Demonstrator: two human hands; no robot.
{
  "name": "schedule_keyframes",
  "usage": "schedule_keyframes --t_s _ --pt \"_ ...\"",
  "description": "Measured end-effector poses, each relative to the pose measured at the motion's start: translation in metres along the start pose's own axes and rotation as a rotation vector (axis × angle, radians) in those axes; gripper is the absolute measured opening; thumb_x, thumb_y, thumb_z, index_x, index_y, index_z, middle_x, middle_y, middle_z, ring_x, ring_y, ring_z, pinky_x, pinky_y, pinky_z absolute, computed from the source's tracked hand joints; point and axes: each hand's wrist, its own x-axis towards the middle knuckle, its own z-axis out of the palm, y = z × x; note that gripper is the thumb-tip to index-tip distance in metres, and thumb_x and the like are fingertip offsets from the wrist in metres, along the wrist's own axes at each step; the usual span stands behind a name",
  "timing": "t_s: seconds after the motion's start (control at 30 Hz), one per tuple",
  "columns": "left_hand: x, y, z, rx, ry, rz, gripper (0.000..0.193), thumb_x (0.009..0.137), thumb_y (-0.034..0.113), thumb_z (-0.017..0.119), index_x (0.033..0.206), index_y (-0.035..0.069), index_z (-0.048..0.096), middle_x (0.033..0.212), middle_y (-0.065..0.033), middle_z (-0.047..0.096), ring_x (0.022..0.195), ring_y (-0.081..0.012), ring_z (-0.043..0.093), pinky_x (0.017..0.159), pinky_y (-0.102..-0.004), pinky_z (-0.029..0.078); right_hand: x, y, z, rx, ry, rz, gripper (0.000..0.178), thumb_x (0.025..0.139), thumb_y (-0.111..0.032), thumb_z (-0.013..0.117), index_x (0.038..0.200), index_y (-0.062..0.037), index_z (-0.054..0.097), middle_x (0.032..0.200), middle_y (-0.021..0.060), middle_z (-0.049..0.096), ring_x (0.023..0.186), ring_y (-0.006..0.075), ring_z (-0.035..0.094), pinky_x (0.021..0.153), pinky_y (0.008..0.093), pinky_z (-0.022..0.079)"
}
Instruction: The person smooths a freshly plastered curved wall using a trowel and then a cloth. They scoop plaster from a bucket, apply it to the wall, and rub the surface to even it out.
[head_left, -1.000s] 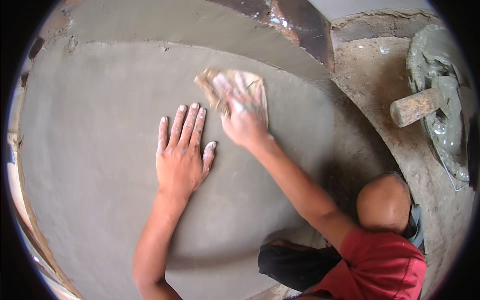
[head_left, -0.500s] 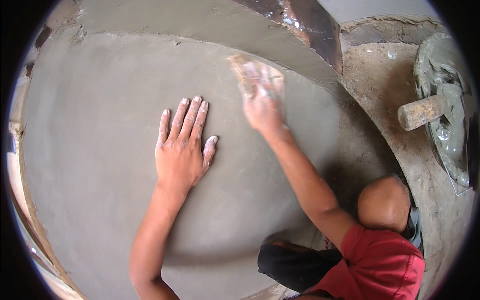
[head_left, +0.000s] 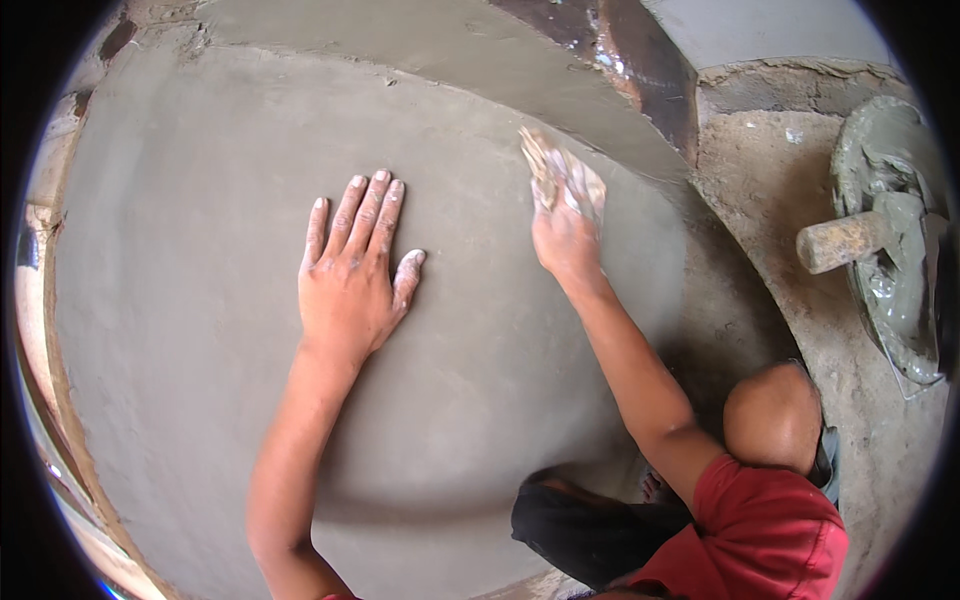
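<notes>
My left hand (head_left: 350, 275) lies flat with its fingers stretched out on a smooth grey plastered surface (head_left: 210, 330). Up and to the right of it, my right hand (head_left: 568, 235) grips a crumpled, cement-smeared pale pad (head_left: 580, 185), perhaps a folded rag or paper; its exact kind cannot be made out. The pad rests against the plaster near the curved far edge. Both hands have whitish cement on the fingers.
On the right stands a round pan of wet grey mortar (head_left: 860, 150), with a trowel's wooden handle (head_left: 845, 243) jutting out. A raised plastered edge (head_left: 450, 50) runs along the far side. My bent knee (head_left: 772, 415) is at lower right; boards (head_left: 75, 440) line the left.
My right hand has moved to the right and slightly nearer with the pad, across the plaster. My left hand stays flat; the whole view has shifted a little.
</notes>
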Motion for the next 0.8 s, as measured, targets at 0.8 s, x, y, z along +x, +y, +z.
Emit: schedule_keyframes --t_s 0.8 --pt "-0.006 -0.014 0.014 -0.097 0.079 -0.052 0.066 0.103 0.044 0.055 0.159 0.009 0.046 0.167 -0.0062 0.042 0.157 -0.0252 0.034 0.131 -0.0501 0.023 0.020 -0.049 0.026 -0.439 0.016 -0.407 0.062 0.100 -0.021 0.058 0.160 -0.0113 0.045 0.166 0.0074 0.045 0.155 0.0338 0.037 0.125 0.0601 0.026"
